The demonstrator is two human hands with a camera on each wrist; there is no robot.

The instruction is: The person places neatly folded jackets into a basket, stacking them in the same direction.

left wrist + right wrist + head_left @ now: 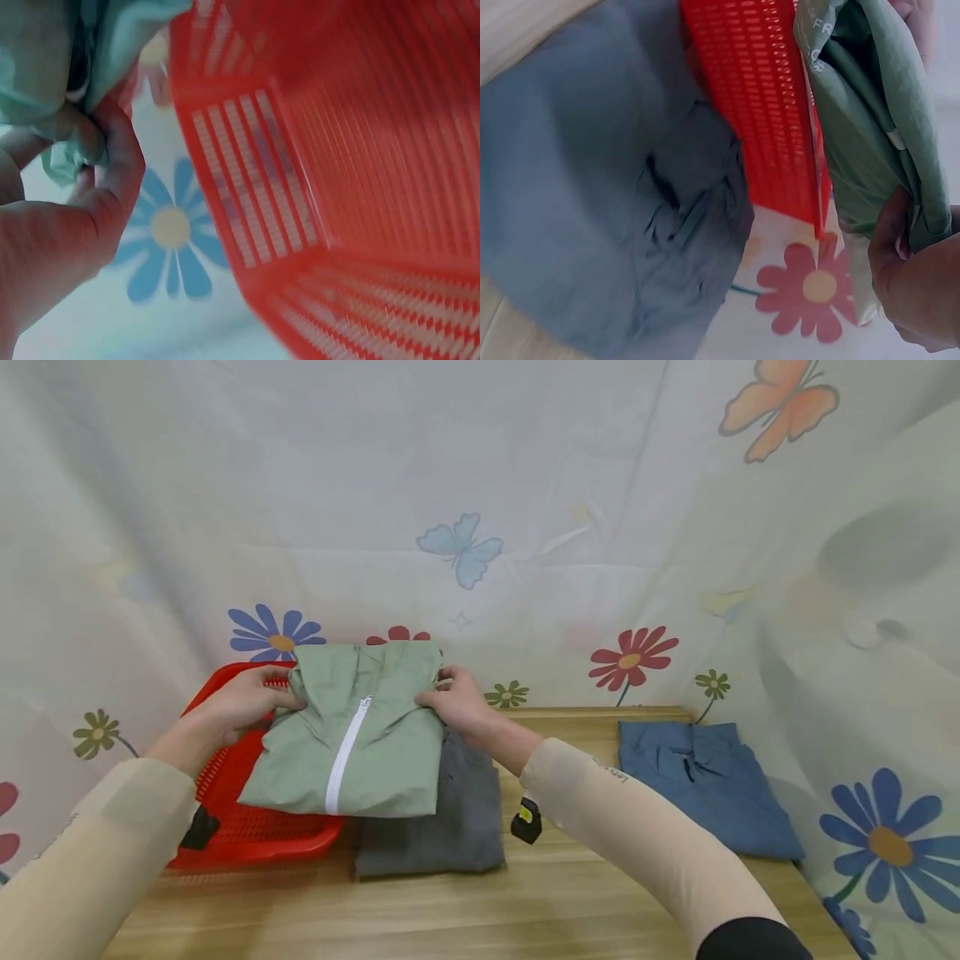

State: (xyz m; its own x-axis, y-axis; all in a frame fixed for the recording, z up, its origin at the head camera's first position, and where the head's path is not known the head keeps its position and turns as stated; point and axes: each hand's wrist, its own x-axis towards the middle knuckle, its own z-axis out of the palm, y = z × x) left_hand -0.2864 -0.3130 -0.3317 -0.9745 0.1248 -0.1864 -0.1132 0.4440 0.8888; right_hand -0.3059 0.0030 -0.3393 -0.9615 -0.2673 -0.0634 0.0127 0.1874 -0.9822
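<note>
Over the red basket [247,827], both hands' fingers [279,695] pinch the green jacket [352,743] (folded).

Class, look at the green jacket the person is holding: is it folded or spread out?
Folded. The green jacket forms a compact rectangle, zipper closed down the front, held at its top corners by both hands over the red basket.
</note>
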